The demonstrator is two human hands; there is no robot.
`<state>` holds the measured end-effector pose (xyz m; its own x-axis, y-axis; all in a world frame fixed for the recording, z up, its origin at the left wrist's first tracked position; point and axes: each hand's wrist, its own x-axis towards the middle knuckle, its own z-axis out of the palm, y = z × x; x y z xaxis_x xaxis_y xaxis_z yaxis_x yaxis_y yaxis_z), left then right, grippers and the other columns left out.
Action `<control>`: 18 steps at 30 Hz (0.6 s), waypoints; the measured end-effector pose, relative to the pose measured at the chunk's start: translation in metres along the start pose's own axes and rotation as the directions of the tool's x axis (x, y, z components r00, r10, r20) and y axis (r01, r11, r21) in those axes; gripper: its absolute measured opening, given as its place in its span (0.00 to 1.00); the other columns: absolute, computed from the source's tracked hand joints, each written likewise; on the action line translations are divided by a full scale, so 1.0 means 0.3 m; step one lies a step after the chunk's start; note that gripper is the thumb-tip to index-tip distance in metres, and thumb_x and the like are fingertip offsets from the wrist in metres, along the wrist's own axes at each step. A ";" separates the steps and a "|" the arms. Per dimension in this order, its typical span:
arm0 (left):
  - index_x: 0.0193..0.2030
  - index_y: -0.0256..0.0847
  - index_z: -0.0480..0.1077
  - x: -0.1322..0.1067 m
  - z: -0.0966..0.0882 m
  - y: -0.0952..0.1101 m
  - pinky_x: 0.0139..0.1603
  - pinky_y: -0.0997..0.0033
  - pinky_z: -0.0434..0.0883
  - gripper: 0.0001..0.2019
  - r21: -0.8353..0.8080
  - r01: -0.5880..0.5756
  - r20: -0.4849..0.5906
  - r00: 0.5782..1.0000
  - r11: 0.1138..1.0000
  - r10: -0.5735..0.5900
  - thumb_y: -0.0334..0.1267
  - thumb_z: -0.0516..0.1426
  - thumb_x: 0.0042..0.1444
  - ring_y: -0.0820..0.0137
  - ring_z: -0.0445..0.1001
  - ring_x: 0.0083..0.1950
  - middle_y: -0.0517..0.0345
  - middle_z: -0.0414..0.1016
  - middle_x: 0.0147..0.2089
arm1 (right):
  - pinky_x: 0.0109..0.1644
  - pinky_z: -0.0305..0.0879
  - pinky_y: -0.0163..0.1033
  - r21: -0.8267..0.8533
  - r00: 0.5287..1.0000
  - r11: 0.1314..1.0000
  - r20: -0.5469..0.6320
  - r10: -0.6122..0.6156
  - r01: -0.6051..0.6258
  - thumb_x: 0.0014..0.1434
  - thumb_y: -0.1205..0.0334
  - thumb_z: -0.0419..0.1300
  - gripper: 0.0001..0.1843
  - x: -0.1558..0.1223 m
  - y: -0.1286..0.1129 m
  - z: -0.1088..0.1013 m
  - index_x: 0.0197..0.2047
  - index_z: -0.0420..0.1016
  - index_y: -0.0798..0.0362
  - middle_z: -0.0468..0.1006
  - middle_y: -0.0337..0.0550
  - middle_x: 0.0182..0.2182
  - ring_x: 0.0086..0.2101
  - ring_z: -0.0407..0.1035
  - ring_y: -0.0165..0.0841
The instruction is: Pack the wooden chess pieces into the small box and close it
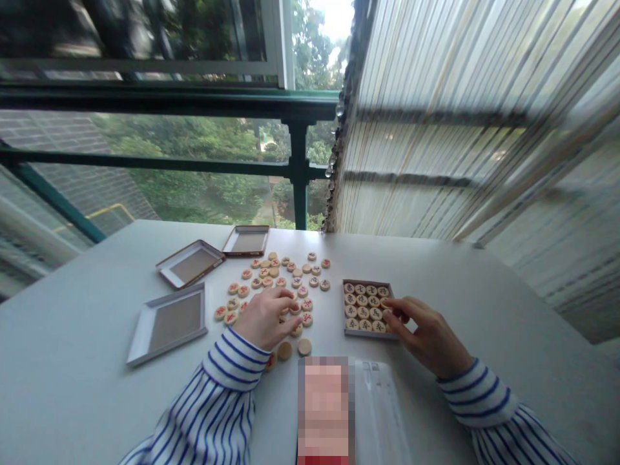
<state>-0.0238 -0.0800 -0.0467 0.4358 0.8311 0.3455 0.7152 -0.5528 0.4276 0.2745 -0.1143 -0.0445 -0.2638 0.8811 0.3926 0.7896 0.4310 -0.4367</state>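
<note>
Round wooden xiangqi pieces [280, 282] with red or dark characters lie loose across the middle of the white table. My left hand [266, 316] hovers low over or rests on them, thumb apart from the bent fingers; some pieces beneath it are hidden. To the right, a shallow grey box [369, 334] holds rows of pieces with dark characters. At its right edge, my right hand [426, 332] has its thumb and forefinger closed around a xiangqi piece in the right-hand column, partly covered by the fingertips.
Three shallow trays stand at the left: a grey one [140, 329], a brown-edged one [167, 261] and another brown-edged one [227, 242] behind. A clear plastic case [380, 407] and a blurred-out rectangular item [325, 407] lie near me. Beyond the table [87, 310] are railings and a string curtain [411, 129].
</note>
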 end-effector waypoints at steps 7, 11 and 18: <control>0.32 0.42 0.74 -0.027 0.003 0.001 0.45 0.57 0.67 0.08 0.068 0.000 0.059 0.998 0.998 -0.005 0.39 0.59 0.44 0.60 0.68 0.46 0.49 0.71 0.45 | 0.39 0.63 0.40 0.007 0.997 0.998 0.038 -0.061 0.061 0.57 0.61 0.51 0.11 0.030 -0.122 0.033 0.41 0.69 0.53 0.72 0.46 0.32 0.34 0.66 0.34; 0.32 0.43 0.74 -0.030 0.013 0.002 0.46 0.56 0.66 0.07 0.122 -0.010 0.074 0.997 0.992 0.001 0.38 0.59 0.45 0.60 0.66 0.48 0.50 0.70 0.47 | 0.40 0.63 0.42 0.049 0.994 0.994 0.052 -0.098 0.096 0.58 0.62 0.50 0.10 0.029 -0.166 0.062 0.41 0.69 0.53 0.71 0.46 0.33 0.35 0.66 0.34; 0.32 0.43 0.75 -0.029 0.013 0.012 0.48 0.56 0.65 0.07 0.164 -0.011 0.077 0.997 0.986 -0.002 0.38 0.57 0.46 0.59 0.66 0.48 0.50 0.70 0.46 | 0.39 0.63 0.42 0.060 0.996 0.995 0.044 -0.083 0.080 0.58 0.63 0.50 0.11 0.018 -0.168 0.094 0.41 0.70 0.53 0.71 0.47 0.33 0.34 0.66 0.34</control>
<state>-0.0230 -0.0890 -0.0514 0.4754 0.8344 0.2790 0.7902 -0.5443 0.2816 0.2177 -0.1258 -0.0432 -0.3527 0.8500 0.3912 0.7314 0.5112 -0.4514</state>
